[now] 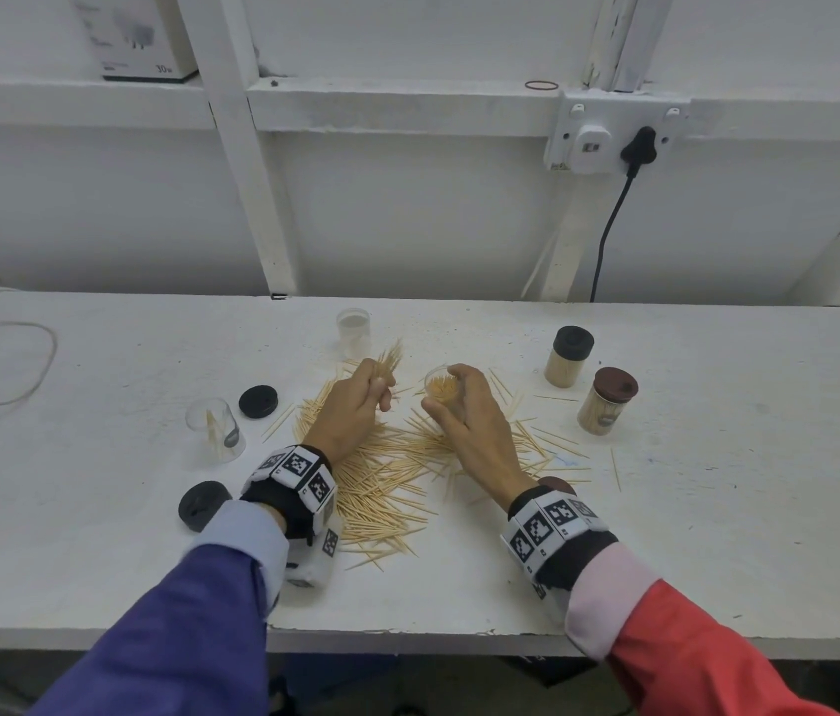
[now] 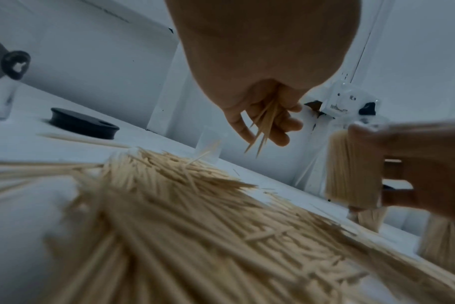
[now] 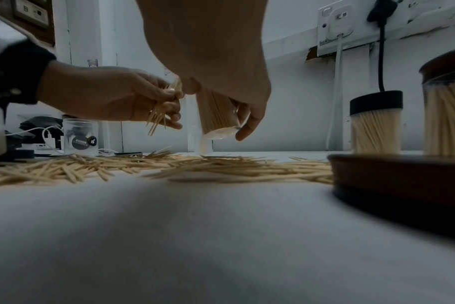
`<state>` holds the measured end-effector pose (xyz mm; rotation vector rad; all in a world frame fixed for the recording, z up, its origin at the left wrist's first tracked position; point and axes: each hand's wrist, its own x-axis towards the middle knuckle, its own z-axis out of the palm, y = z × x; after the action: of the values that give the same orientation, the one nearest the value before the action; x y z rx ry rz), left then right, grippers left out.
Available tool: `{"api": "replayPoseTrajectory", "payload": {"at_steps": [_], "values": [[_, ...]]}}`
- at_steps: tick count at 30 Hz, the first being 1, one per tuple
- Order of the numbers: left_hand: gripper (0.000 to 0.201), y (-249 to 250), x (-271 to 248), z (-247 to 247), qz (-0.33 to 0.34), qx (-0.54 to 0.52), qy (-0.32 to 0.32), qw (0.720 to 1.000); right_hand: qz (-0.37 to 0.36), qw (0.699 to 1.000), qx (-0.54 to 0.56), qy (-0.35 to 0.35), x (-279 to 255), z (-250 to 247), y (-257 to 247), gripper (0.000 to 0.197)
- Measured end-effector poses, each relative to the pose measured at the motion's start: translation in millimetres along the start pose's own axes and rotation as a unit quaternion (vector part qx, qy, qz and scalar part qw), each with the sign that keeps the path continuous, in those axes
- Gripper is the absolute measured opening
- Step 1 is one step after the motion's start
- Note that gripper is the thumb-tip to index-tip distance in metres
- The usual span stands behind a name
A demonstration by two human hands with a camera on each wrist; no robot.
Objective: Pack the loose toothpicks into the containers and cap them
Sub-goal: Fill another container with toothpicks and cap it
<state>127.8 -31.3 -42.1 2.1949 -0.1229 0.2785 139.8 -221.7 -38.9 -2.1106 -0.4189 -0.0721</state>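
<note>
Toothpicks (image 1: pixel 382 483) lie in a loose pile on the white table (image 1: pixel 717 509), and I'll place everything else against that pile. Your left hand (image 1: pixel 356 400) hovers over the pile's far left part, fingers curled around a small bundle of toothpicks (image 1: pixel 391 356) that pokes out above the fist and, in the left wrist view, below the fingertips (image 2: pixel 281 139) too. Your right hand (image 1: pixel 464 410) sits over the pile's far right part, fingers and thumb wrapped around a clear container (image 1: pixel 439 387). That container is already packed with upright toothpicks, has no cap on, and is lifted clear of the table, tilted slightly, as the right wrist view shows (image 3: pixel 217 115). The two hands are just beside each other, not touching

Beyond the pile, toward the wall, stands an empty clear container (image 1: pixel 354 330), uncapped. Left of the pile stands another clear container (image 1: pixel 215 428) with only a few toothpicks inside; a black cap (image 1: pixel 258 401) lies between it and the pile, and a second black cap (image 1: pixel 203 504) lies near the pile's near left edge. Right of the pile stand two filled containers, well apart from your hands: one with a black cap (image 1: pixel 568 356) and one with a brown cap (image 1: pixel 608 400). A loose brown cap (image 1: pixel 557 484) lies at the pile's near right edge, just behind your right wrist
</note>
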Motion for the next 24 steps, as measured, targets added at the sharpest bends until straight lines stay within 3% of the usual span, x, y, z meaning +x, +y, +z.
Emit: {"api": "replayPoseTrajectory", "payload": {"at_steps": [6,11,24], "values": [[0.018,21,9,3,0.021,-0.087,0.075,0.993,-0.014,0.997,-0.039,-0.071,0,4,5,0.058],[0.020,46,11,15,0.028,-0.177,0.076,0.981,-0.018,0.994,-0.019,-0.106,0,8,7,0.061],[0.019,57,12,30,0.012,-0.261,0.098,0.960,-0.053,0.993,-0.010,-0.100,1,9,5,0.061]]}}
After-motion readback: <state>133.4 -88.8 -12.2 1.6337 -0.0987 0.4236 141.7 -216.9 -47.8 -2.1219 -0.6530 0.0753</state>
